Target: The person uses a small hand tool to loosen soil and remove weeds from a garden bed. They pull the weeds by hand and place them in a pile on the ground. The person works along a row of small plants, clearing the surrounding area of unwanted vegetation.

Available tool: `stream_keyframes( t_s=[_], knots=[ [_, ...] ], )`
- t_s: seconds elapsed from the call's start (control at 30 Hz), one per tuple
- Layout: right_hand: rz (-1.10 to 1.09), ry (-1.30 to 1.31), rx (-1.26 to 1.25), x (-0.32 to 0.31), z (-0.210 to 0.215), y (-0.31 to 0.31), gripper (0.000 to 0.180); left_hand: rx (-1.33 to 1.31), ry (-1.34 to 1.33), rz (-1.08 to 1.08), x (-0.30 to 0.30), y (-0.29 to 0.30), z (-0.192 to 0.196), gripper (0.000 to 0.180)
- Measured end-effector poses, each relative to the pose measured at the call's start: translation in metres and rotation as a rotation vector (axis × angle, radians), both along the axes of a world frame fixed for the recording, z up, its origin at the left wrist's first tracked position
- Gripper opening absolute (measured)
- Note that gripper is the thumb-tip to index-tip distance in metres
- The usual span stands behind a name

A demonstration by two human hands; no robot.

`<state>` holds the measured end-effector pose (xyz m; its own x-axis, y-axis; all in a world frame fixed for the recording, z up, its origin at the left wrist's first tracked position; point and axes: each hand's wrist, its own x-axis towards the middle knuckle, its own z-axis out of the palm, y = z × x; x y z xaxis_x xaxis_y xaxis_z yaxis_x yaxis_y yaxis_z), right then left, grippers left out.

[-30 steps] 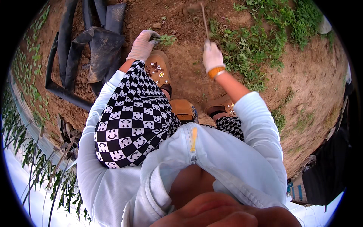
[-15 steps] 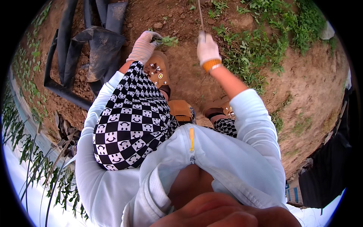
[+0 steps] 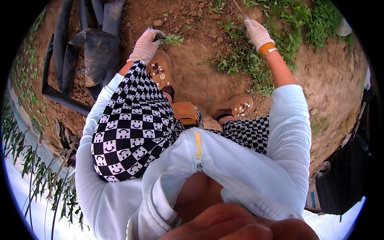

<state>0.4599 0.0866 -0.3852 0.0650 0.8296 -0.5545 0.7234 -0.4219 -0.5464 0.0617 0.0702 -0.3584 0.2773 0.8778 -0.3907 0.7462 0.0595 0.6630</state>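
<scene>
My left hand [image 3: 145, 46], in a pale work glove, is closed around a small green weed [image 3: 173, 39] just above my left tan clog [image 3: 160, 72]. My right hand [image 3: 258, 34], also gloved with an orange cuff, grips a thin tool handle [image 3: 239, 7] that runs up out of view. It reaches over a patch of green weeds [image 3: 240, 64] on bare brown soil [image 3: 200, 80]. I squat in checkered trousers and a white jacket.
Black plastic sheeting and a dark pipe [image 3: 86, 52] lie on the soil to the left. A denser weed patch [image 3: 312, 24] grows at the upper right. A row of green plants [image 3: 24, 160] runs along the left edge. A dark bag [image 3: 344, 172] sits at the right.
My right hand has moved up and away with the tool handle, toward the weeds. My left hand has stayed on the small weed by my clog.
</scene>
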Motion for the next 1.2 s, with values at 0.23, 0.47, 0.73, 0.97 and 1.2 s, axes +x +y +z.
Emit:
stream_keyframes(
  t_s=[0.23,0.47,0.73,0.97,1.2],
  knots=[
    [0.111,-0.086,-0.187,0.132,0.019,-0.166,0.048,-0.075,0.020,0.054,-0.011,-0.016,-0.002,0.021],
    [-0.205,-0.136,-0.222,0.155,0.043,-0.239,0.054,-0.149,-0.026,0.002,-0.008,-0.032,-0.009,0.019],
    [0.446,-0.066,-0.101,0.061,0.004,-0.120,0.072,-0.103,-0.039,-0.075,0.008,-0.038,-0.005,0.019],
    [0.157,-0.261,-0.444,0.137,0.027,-0.193,0.078,-0.139,-0.031,-0.038,-0.001,-0.047,0.000,0.021],
    [-0.036,-0.594,-0.551,0.232,0.059,-0.321,0.061,-0.147,-0.040,-0.036,0.001,-0.039,0.000,0.022]
  ],
)
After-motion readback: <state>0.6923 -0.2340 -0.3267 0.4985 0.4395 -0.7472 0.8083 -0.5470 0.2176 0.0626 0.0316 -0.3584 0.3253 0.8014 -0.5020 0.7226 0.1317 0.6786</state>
